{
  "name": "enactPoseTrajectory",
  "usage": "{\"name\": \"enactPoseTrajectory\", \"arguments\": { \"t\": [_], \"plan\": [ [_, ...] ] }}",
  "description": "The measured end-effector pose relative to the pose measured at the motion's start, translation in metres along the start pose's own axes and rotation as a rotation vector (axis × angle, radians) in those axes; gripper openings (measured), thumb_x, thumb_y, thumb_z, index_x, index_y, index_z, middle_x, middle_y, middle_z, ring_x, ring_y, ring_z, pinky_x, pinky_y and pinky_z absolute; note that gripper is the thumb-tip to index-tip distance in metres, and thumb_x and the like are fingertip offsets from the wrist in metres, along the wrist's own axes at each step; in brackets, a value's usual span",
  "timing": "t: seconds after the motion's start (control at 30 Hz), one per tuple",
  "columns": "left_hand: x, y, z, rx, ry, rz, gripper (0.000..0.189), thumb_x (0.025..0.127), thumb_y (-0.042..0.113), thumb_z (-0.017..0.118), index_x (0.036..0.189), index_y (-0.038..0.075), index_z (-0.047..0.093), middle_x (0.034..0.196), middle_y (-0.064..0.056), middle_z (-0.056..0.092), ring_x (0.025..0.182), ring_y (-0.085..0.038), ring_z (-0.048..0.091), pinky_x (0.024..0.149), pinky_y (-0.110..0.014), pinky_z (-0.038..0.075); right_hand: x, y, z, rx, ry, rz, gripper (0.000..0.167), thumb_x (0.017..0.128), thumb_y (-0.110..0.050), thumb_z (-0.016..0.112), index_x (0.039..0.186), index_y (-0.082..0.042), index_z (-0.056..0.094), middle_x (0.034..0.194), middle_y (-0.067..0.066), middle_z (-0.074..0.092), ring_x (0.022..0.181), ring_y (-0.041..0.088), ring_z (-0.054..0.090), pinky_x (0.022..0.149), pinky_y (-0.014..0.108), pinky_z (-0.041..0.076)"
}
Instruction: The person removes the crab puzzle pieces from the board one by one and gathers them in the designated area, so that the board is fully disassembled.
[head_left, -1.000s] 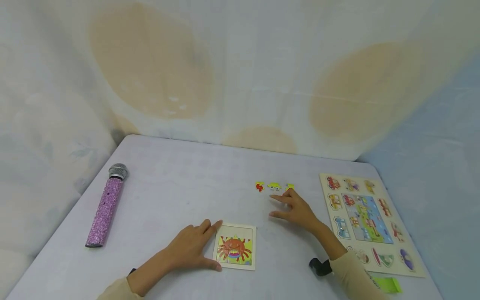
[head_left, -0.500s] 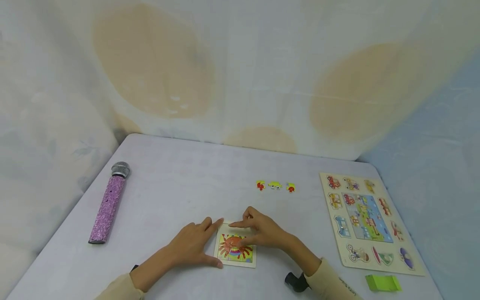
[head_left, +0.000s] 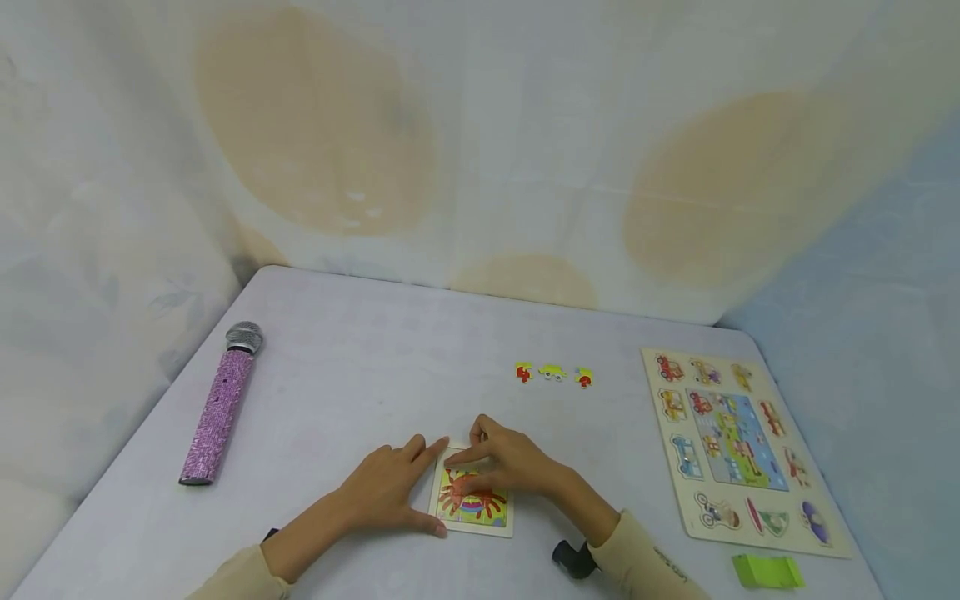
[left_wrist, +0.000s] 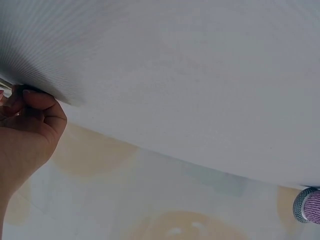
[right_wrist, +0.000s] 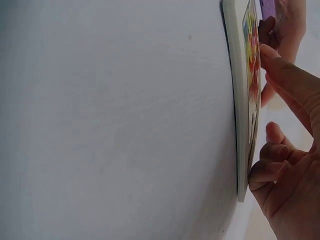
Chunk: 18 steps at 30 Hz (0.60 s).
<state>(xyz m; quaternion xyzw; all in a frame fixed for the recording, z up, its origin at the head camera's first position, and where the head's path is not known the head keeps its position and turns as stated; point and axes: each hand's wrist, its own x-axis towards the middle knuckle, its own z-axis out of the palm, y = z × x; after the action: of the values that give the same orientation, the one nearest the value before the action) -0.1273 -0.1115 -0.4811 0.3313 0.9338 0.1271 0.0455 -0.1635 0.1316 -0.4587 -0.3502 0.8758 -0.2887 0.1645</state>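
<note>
A small square puzzle tray (head_left: pixel 512 521) with a red crab picture lies near the table's front. My left hand (head_left: pixel 382 492) touches its left side, thumb at the lower corner and fingertips at the upper corner. Over the tray's upper part reaches my right hand (head_left: pixel 513 458), its index finger extended and its thumb over the crab picture. The right wrist view shows the right thumb (right_wrist: pixel 290 75) close on the picture and the other fingers bent at the tray's edge. Beyond the tray lie three loose puzzle pieces (head_left: pixel 552 373), two with red parts and one with eyes.
A pink glittery microphone (head_left: pixel 217 412) lies on the left. On the right is a large wooden vehicle puzzle board (head_left: pixel 675 492), with a green block (head_left: pixel 768 572) in front of it. Patterned cloth (head_left: pixel 525 167) hangs behind the table (head_left: pixel 360 350).
My right hand has moved from beside the loose pieces, left and toward me, onto the puzzle tray. The three pieces stay in their row. My left hand keeps its place on the tray.
</note>
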Motion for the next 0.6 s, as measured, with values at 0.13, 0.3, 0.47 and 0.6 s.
{"name": "enactPoseTrajectory", "arguments": {
  "t": [0.13,0.3,0.47,0.6],
  "plan": [
    [-0.0008,-0.0003,0.0001,0.004,0.007,0.003,0.114,0.065,0.09,0.058,0.151,0.015,0.042,0.101,0.006,0.042,0.061,-0.007,0.033,0.06,-0.021,0.028,0.0019,-0.0017,0.0018,-0.015,-0.02,0.014,0.041,0.083,-0.042,0.079,0.122,-0.031,0.072,0.097,-0.008,0.04,0.08,0.006,0.04,0.063,0.017,0.03],
    [-0.0006,-0.0001,-0.0006,0.007,0.001,0.005,0.114,0.066,0.09,0.057,0.151,0.015,0.042,0.101,0.006,0.041,0.061,-0.007,0.032,0.059,-0.021,0.027,0.0014,-0.0025,0.0026,-0.024,-0.031,0.036,0.04,0.082,-0.039,0.08,0.121,-0.032,0.073,0.096,-0.008,0.041,0.08,0.006,0.04,0.063,0.018,0.03],
    [-0.0011,0.0,-0.0014,0.011,0.011,0.016,0.114,0.066,0.09,0.057,0.15,0.014,0.043,0.101,0.005,0.042,0.061,-0.007,0.032,0.059,-0.021,0.027,0.0007,-0.0018,0.0036,-0.01,-0.039,0.058,0.039,0.082,-0.035,0.081,0.12,-0.032,0.073,0.095,-0.008,0.041,0.08,0.006,0.04,0.063,0.018,0.03],
    [-0.0062,0.0025,-0.0014,0.061,0.029,0.024,0.111,0.07,0.09,0.052,0.151,0.014,0.043,0.1,0.006,0.042,0.065,-0.005,0.033,0.061,-0.021,0.027,-0.0002,-0.0007,0.0048,0.0,-0.033,0.055,0.038,0.082,-0.034,0.081,0.12,-0.032,0.073,0.094,-0.009,0.041,0.078,0.005,0.039,0.063,0.018,0.028]
  ]
}}
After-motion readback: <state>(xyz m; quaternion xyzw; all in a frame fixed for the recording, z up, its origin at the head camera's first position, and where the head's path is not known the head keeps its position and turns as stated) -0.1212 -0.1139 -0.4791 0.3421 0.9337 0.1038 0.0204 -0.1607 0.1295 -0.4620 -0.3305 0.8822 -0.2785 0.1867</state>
